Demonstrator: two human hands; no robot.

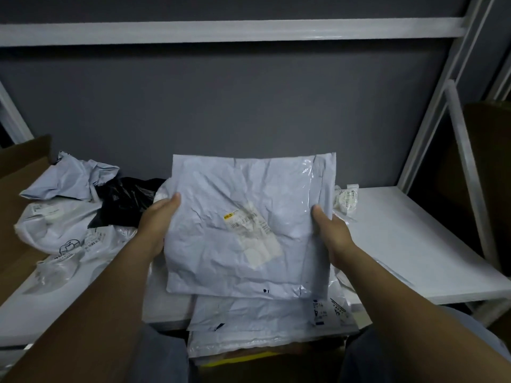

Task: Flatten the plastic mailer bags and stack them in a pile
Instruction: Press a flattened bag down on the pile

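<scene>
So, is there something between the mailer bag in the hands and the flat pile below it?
Nothing visible does. The left hand and the right hand hold the mailer bag by its side edges, right above the flat pile. The crumpled bags and the black bag lie to the left, off that path.

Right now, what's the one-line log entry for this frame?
left hand: grips mailer left edge | right hand: grips right edge | pile: below mailer | crumpled bags: left
</scene>
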